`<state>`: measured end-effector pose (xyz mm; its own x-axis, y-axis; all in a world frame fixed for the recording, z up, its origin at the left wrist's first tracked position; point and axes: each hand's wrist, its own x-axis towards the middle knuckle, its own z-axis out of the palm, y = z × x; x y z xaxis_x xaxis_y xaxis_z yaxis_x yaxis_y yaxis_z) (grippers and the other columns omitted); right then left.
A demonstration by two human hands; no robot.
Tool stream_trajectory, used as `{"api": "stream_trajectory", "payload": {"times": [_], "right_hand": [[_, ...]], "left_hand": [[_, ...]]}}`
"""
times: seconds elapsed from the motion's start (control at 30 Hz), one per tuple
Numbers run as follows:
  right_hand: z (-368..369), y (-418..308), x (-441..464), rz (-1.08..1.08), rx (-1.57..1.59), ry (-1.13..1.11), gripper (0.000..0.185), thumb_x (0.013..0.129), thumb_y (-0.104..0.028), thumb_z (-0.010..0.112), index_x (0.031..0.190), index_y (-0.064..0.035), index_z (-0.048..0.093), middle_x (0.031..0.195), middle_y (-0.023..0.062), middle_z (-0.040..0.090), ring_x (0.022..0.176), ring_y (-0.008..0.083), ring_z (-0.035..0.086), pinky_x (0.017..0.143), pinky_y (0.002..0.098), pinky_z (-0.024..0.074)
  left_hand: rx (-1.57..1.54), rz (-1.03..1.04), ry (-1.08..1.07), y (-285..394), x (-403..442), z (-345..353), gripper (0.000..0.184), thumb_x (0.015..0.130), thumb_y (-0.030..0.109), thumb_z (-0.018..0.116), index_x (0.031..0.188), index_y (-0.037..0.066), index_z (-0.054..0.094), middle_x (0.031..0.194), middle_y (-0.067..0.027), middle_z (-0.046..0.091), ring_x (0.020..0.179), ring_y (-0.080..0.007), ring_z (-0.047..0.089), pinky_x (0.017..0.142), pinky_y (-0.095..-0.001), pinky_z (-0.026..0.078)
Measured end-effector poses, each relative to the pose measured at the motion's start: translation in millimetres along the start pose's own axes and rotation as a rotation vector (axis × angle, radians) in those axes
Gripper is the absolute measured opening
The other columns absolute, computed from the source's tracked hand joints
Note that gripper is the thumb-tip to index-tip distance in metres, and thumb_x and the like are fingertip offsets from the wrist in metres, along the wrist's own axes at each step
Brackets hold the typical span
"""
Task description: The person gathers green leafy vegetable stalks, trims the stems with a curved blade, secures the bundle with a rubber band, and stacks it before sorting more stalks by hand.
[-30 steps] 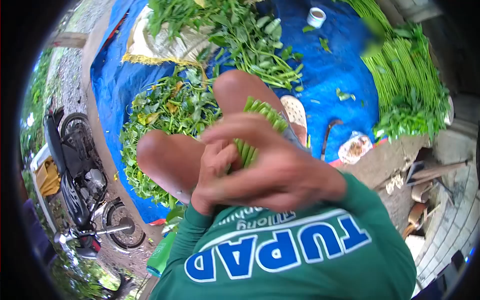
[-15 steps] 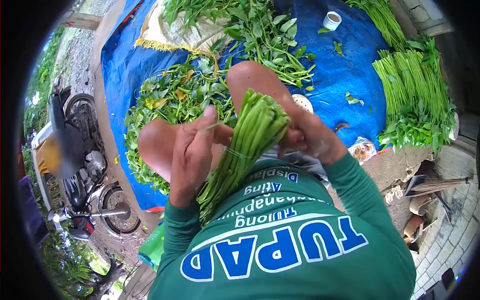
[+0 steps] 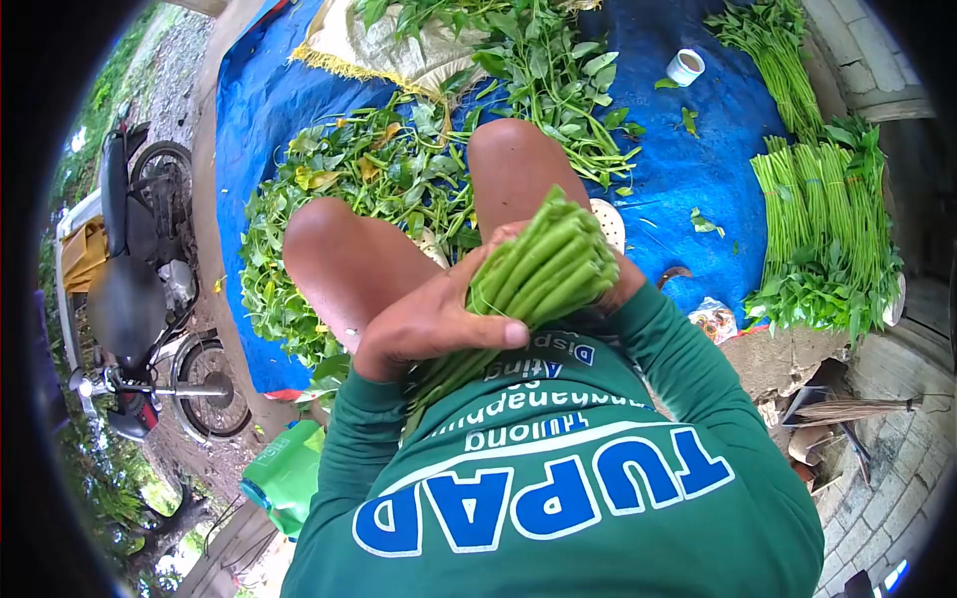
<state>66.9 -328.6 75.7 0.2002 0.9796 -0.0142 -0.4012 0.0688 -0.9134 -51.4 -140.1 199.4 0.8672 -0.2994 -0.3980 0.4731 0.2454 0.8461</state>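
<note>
A bundle of green stems (image 3: 546, 261) lies slanted over my lap, its cut ends pointing up and to the right. My left hand (image 3: 439, 314) is wrapped round the bundle, with the thumb across the front of the stems. Behind the cut ends is my right hand (image 3: 623, 284), mostly hidden by the bundle, so its fingers cannot be made out. Loose leafy stems (image 3: 369, 184) are heaped beyond my knees. At the right, tied bundles of stems (image 3: 822, 199) lie side by side.
A blue tarp (image 3: 658, 209) spreads under the greens. On it are a white cup (image 3: 685, 67), a curved blade (image 3: 675, 274) and a plastic bag (image 3: 714, 321). A pale sack (image 3: 399, 50) lies at the top. A motorcycle (image 3: 150, 299) stands at the left, and a green bag (image 3: 289, 473) is beside me.
My left hand has gone from spread fingers to a hold round the bundle. The bundle has moved slightly right and up, now covering most of my right hand.
</note>
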Motion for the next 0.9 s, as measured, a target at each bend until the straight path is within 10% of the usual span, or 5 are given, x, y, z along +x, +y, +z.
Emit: {"api": "stream_trajectory", "payload": {"times": [0.17, 0.37, 0.6, 0.73, 0.9], "right_hand": [[-26, -50, 6, 0.429, 0.383, -0.093, 0.035, 0.098, -0.016, 0.073, 0.125, 0.0063, 0.072, 0.111, 0.013, 0.078, 0.1, 0.0181, 0.076, 0.091, 0.0301, 0.0604], [-38, -39, 45, 0.007, 0.612, -0.147, 0.03, 0.095, -0.007, 0.07, 0.123, 0.0019, 0.075, 0.1, 0.0084, 0.076, 0.087, 0.0127, 0.071, 0.079, 0.028, 0.0573], [-41, -98, 44, 0.371, -0.133, 0.261, 0.039, 0.102, -0.031, 0.07, 0.125, 0.0, 0.077, 0.113, 0.0099, 0.079, 0.099, 0.0155, 0.072, 0.088, 0.0334, 0.0567], [-5, -165, 60, 0.761, -0.776, -0.366, 0.033, 0.096, -0.03, 0.08, 0.109, 0.0004, 0.079, 0.106, 0.0117, 0.079, 0.1, 0.0125, 0.071, 0.089, 0.0307, 0.0553], [-41, -144, 35, 0.28, -0.379, 0.191, 0.024, 0.098, -0.02, 0.077, 0.112, 0.0001, 0.073, 0.096, 0.0038, 0.074, 0.093, 0.0118, 0.07, 0.086, 0.03, 0.0561]], "left_hand": [[0.248, -0.107, -0.121, -7, 4, 14, 0.077, 0.084, 0.036, 0.091, 0.144, -0.001, 0.06, 0.128, -0.0145, 0.072, 0.125, -0.0225, 0.065, 0.11, -0.0369, 0.047], [0.447, -0.119, 0.046, 4, -7, 23, 0.075, 0.073, 0.046, 0.096, 0.124, -0.002, 0.072, 0.105, -0.0167, 0.079, 0.1, -0.0294, 0.076, 0.094, -0.0414, 0.054], [0.483, -0.12, 0.128, 2, -7, 15, 0.074, 0.074, 0.05, 0.093, 0.127, 0.002, 0.072, 0.108, -0.0205, 0.078, 0.102, -0.0374, 0.075, 0.094, -0.0448, 0.054], [0.525, -0.131, 0.097, -10, 2, 10, 0.079, 0.077, 0.056, 0.088, 0.131, 0.002, 0.066, 0.112, -0.0264, 0.075, 0.108, -0.0443, 0.072, 0.094, -0.0502, 0.054], [0.47, -0.147, 0.154, -14, 2, 0, 0.088, 0.075, 0.056, 0.091, 0.133, -0.003, 0.064, 0.112, -0.0278, 0.075, 0.111, -0.0416, 0.073, 0.097, -0.047, 0.054]]}}
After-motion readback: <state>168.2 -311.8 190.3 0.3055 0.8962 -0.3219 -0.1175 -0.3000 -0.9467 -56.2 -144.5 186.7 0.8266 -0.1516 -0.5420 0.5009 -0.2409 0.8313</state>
